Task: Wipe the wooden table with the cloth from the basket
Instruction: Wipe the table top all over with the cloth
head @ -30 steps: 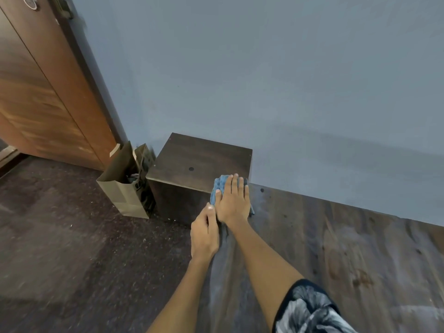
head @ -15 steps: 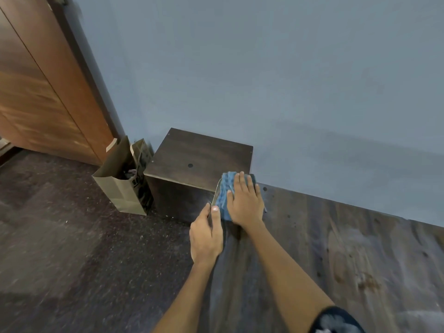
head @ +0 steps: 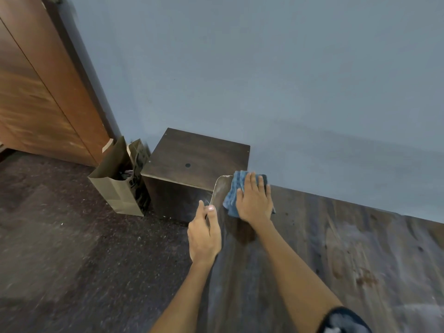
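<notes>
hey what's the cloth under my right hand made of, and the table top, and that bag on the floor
The cloth looks like blue microfibre or terry: soft, ribbed, folded in thick layers. The table looks like dark wood or a wood-look laminate, going by the streaky grain; its dull finish shows pale smears, and the corner edge seems chipped. The bag looks like plain brown kraft paper, matte, with sharp creases and stiff standing sides.

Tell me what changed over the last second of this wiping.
The right hand, flat on the blue cloth, slid it rightward along the table's far corner, away from the left edge. The left hand stayed gripping that edge, thumb on top. The low cabinet and paper bag did not move.
</notes>
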Motion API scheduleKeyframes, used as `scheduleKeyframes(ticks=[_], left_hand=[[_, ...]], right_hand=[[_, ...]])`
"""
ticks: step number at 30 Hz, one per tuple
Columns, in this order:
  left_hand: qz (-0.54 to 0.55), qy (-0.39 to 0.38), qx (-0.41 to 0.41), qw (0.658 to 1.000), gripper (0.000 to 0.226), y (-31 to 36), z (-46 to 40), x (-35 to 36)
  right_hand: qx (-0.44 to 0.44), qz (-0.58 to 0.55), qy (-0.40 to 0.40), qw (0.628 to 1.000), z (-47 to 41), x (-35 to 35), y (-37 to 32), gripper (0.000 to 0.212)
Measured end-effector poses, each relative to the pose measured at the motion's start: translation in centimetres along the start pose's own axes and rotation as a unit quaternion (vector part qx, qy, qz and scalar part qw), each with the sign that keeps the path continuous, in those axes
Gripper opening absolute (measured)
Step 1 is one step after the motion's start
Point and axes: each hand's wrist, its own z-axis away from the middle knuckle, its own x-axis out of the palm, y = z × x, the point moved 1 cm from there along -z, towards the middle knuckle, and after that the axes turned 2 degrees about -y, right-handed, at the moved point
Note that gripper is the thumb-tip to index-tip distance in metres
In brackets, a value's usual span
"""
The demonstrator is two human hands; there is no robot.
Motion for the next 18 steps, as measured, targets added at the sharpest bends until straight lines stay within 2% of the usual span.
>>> scheduleKeyframes(ticks=[2,6,8,9,11,13,15,18], left_hand=[[0.004,-0.008,-0.009,1.0,0.085,0.1,0.0,-0.2],[0.006,-0.015,-0.006,1.0,0.091,-0.5,-0.3,-0.2],[0.019,-0.011,-0.004,1.0,0.089,-0.6,-0.4,-0.2],[0.026,-0.008,-0.001,1.0,0.087,-0.5,-0.4,-0.2],[0.037,-0.005,-0.001,0.999,0.086,-0.3,-0.3,-0.3],[0.036,-0.001,0.001,0.999,0.086,-0.3,-0.2,-0.2],[0.032,0.0,0.006,0.999,0.085,-0.4,0.0,-0.3],[0.028,0.007,0.007,1.0,0.086,-0.5,0.1,-0.4]], right_hand=[[-0.012,-0.005,-0.008,1.0,-1.1,0.0,-2.0,0.057],[-0.208,0.0,-0.036,0.978,2.2,0.0,-3.0,0.06],[-0.272,0.0,-0.031,0.962,5.1,0.3,-1.6,0.065],[-0.267,0.007,-0.013,0.964,6.0,0.5,-0.5,0.065],[-0.196,0.025,0.016,0.98,5.3,0.5,1.4,0.058],[-0.095,0.026,-0.007,0.995,2.8,0.0,1.6,0.053],[-0.042,0.014,-0.017,0.999,0.5,-0.5,0.1,0.054],[-0.094,0.008,-0.015,0.995,0.1,-0.3,-2.9,0.055]])
